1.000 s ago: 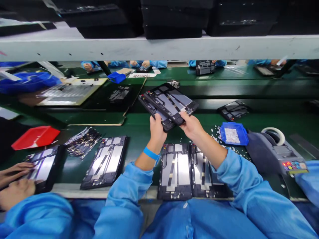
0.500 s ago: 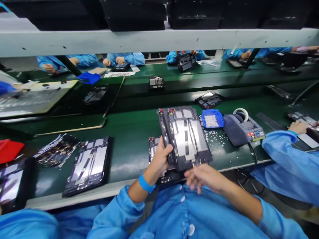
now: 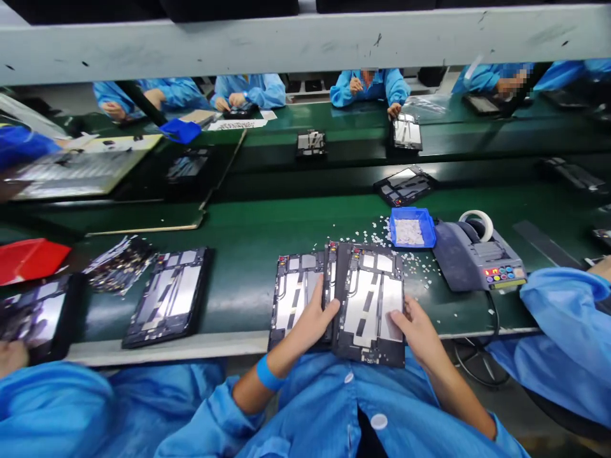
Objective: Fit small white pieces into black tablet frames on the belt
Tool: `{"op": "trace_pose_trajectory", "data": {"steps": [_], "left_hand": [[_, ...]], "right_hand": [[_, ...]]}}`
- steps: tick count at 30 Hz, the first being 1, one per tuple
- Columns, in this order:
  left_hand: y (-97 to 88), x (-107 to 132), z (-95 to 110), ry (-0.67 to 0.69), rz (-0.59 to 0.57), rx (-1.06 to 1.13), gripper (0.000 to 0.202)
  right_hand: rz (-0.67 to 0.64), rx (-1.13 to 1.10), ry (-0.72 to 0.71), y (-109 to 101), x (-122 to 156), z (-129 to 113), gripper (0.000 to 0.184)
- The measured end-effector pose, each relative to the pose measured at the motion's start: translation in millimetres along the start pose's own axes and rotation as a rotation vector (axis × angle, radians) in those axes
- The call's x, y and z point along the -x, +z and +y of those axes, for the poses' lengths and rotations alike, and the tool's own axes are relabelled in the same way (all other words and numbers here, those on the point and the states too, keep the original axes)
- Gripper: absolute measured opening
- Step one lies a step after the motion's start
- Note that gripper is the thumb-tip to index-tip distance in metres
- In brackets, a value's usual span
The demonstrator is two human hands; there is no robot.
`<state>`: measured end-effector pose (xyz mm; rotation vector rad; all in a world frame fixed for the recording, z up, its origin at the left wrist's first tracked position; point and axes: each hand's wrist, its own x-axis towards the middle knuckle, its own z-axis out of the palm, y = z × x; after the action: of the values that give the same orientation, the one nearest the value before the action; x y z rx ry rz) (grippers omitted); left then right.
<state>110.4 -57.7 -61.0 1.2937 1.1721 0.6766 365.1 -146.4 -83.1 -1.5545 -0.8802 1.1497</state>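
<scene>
At the near edge of the green conveyor belt (image 3: 238,235), a black tablet frame (image 3: 370,299) with silver inner plates lay flat, its near end reaching past the belt's edge toward the person's lap. The left hand (image 3: 312,321) clasped the frame's left edge, thumb hooked over the rim. The right hand (image 3: 417,327) gripped the near right corner, thumb pressed on the silver plate. Both hands were closed on it.

Just beside it on the left lay a second frame (image 3: 293,299), partly covered by the left hand. A narrow strip of another edge showed between the two; whether that belonged to a piece beneath the held one could not be told.

Beyond the held frame, to the right, a blue tray (image 3: 411,229) held small white bits (image 3: 420,270), with more scattered over the belt around it. A tape dispenser (image 3: 477,257) stood just right of the tray. Well apart to the left lay a third frame (image 3: 167,296), then a pile of strips (image 3: 119,261) and a red tray (image 3: 28,257). A co-worker's blue sleeve (image 3: 568,337) crossed the near right.
</scene>
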Motion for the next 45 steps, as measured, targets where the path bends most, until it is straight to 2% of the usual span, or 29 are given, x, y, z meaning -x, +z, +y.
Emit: {"op": "trace_pose_trajectory", "data": {"steps": [3,6,8,10,14,16,19,22,24,26,30,32,33,37,39,41,43,45], "left_hand": [[7.7,2,-2,0.075,0.032,-0.242,0.093],[16.1,1,-2,0.127,0.030,-0.360,0.077],[13.9,0,2,0.132,0.013,-0.403,0.070],[1.3,-1,7,0.128,0.068,-0.465,0.066],[-47.9,4,15,0.053,0.414,-0.678,0.057],[-70.7,9,14,-0.051,0.429,-0.723,0.052],[-86.0,11,7,-0.215,0.375,-0.606,0.053],[-85.6,7,8,-0.379,0.410,-0.284,0.064],[-87.9,7,20,-0.436,0.343,-0.075,0.069],[-97.6,17,38,-0.430,0.325,0.009,0.069],[-119.7,51,77,-0.430,0.562,0.073,0.066],[-111.0,60,88,-0.420,0.584,0.149,0.064],[-98.9,59,91,-0.395,0.545,0.180,0.064],[-21.3,28,80,-0.207,0.271,0.212,0.065],[9.1,12,69,-0.117,0.221,0.159,0.067],[21.1,3,57,-0.046,0.235,0.018,0.064],[19.2,0,45,0.006,0.253,-0.159,0.062],[14.8,2,34,0.037,0.220,-0.244,0.066]], "right_hand": [[0.012,0.054,-0.076,12,-5,-5,0.082],[-0.076,0.102,-0.106,16,-6,-4,0.092],[-0.124,0.121,-0.083,14,-8,0,0.095],[-0.151,0.128,-0.046,9,-10,5,0.095],[-0.206,0.154,-0.003,-3,-14,9,0.094],[-0.247,0.192,-0.007,-6,-15,8,0.095],[-0.292,0.261,-0.023,-10,-16,6,0.094],[-0.340,0.278,-0.035,-14,-19,7,0.093],[-0.368,0.273,-0.032,-17,-20,9,0.094],[-0.382,0.270,-0.027,-18,-22,10,0.095],[-0.370,0.261,-0.045,-16,-23,11,0.098],[-0.358,0.234,-0.066,-13,-24,11,0.099],[-0.350,0.216,-0.072,-12,-24,12,0.097],[-0.304,0.102,-0.048,-11,-26,14,0.082],[-0.292,0.035,-0.040,-12,-25,13,0.080],[-0.300,-0.005,-0.050,-12,-23,10,0.080],[-0.304,-0.022,-0.066,-10,-21,8,0.080],[-0.290,-0.024,-0.072,-7,-18,6,0.083]]}}
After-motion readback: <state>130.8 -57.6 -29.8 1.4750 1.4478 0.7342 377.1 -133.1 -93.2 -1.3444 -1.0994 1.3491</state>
